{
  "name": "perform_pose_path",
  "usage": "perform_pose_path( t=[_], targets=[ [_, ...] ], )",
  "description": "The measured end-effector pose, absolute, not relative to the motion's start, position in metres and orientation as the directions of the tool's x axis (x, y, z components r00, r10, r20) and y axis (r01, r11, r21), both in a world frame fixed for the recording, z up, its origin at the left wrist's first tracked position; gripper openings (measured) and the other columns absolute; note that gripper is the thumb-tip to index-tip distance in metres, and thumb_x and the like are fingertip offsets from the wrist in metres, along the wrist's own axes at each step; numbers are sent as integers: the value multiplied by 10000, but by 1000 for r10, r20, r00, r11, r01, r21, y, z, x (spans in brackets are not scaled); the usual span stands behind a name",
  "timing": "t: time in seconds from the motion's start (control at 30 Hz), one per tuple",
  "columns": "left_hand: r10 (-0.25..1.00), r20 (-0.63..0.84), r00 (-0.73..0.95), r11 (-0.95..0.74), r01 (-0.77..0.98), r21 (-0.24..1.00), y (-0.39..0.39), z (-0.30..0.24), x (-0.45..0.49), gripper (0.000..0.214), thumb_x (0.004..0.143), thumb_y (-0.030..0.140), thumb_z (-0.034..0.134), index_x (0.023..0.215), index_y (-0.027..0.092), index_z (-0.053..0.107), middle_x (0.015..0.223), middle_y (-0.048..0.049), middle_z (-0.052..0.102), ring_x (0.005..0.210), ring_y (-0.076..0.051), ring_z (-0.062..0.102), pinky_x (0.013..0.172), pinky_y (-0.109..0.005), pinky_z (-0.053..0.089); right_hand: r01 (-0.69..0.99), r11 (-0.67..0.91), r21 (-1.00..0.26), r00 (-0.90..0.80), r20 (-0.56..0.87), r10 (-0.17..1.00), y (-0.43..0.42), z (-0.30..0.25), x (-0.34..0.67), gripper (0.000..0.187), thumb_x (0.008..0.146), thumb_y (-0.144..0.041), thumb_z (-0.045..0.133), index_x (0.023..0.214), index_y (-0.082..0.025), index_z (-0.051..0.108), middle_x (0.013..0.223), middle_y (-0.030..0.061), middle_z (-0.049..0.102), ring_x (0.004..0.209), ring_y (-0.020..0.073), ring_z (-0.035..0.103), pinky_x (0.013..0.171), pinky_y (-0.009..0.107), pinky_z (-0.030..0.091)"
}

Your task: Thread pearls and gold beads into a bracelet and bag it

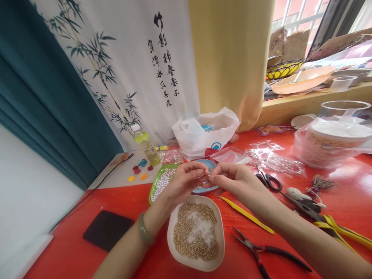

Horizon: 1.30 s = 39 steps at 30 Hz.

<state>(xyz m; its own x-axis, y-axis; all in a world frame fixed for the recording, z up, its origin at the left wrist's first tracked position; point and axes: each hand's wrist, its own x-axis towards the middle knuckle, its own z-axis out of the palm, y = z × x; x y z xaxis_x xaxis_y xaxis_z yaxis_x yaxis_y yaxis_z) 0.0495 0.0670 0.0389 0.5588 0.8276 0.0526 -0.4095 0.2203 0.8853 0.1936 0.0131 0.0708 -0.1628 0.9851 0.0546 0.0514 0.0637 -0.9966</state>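
My left hand [187,179] and my right hand [229,177] meet above a blue plate [211,164], fingertips pinched close together. Something tiny sits between them, too small to name. Just below stands a cream tray [171,242] with many small gold beads [196,252]. White pearl-like beads [164,182] fill a green tray [153,190] beside my left wrist, which wears a pale green bangle [143,229]. Under my right forearm lie yellow tweezers [247,214] and open needle-nose pliers [252,246] with dark handles.
A black phone [107,229] lies at left. Behind stand a bottle [147,145] and a white plastic bag [203,135]. At right are scissors [269,181], yellow-handled pliers [334,228], bead packets [276,161] and a bagged tub [331,135].
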Motion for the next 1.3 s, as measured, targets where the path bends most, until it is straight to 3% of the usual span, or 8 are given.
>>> perform_pose_path(
  t=[0.47, 0.7, 0.8, 0.9, 1.07, 1.1, 1.3],
  targets=[
    [843, 34, 537, 194, -362, 912, 67, 40, 49, 177, 536, 276, 742, 640, 157, 662, 611, 6, 575, 536, -68, 482, 506, -198, 359, 28, 59, -998, -164, 53, 985, 13, 69, 192, 109, 717, -174, 528, 612, -180, 555, 630, -10, 601, 625, 96, 572, 550, 202, 436],
    [883, 95, 459, 43, -282, 959, 74, 40, 44, 175, 542, 265, 740, 692, 183, 701, 646, -13, 639, 564, -87, 520, 553, -216, 392, 9, 45, -999, -178, 42, 983, 14, 68, 192, 152, 729, -306, 568, 654, -175, 585, 696, 9, 638, 672, 110, 601, 583, 219, 460],
    [885, 171, 433, -149, -85, 985, 80, 48, 35, 193, 614, 259, 691, 796, 195, 696, 734, -30, 662, 662, -123, 557, 635, -246, 420, 19, 29, -999, -185, 25, 982, 14, 69, 192, 167, 724, -330, 572, 666, -174, 587, 732, 34, 661, 705, 132, 620, 598, 235, 474],
    [873, 221, 435, -353, 250, 902, 95, 55, 13, 171, 667, 244, 632, 814, 179, 689, 842, -59, 668, 776, -165, 575, 720, -281, 423, 41, 24, -999, -184, 16, 983, 14, 69, 193, 172, 718, -340, 576, 661, -178, 583, 735, 41, 673, 712, 139, 628, 619, 243, 482],
    [879, 27, 476, -378, 662, 647, 129, 45, -45, 170, 667, 203, 577, 797, 174, 683, 784, -56, 683, 716, -171, 598, 661, -270, 431, 89, 34, -995, -171, 18, 985, 16, 68, 190, 222, 686, -407, 593, 644, -189, 582, 695, 48, 673, 677, 164, 632, 610, 275, 489],
    [874, -15, 485, -390, 721, 574, 134, 41, -53, 174, 664, 197, 572, 797, 176, 683, 780, -51, 685, 720, -167, 600, 654, -256, 429, 100, 35, -994, -170, 18, 985, 17, 67, 189, 236, 677, -420, 600, 642, -187, 585, 681, 50, 670, 665, 166, 629, 607, 280, 489],
    [894, -30, 447, -380, 792, 479, 142, 24, -61, 157, 628, 139, 579, 730, 182, 690, 718, -28, 684, 662, -150, 597, 598, -226, 411, 162, 44, -986, -165, 17, 986, 20, 65, 190, 266, 648, -450, 626, 628, -186, 610, 609, 34, 645, 601, 146, 604, 593, 267, 484]
  ],
)
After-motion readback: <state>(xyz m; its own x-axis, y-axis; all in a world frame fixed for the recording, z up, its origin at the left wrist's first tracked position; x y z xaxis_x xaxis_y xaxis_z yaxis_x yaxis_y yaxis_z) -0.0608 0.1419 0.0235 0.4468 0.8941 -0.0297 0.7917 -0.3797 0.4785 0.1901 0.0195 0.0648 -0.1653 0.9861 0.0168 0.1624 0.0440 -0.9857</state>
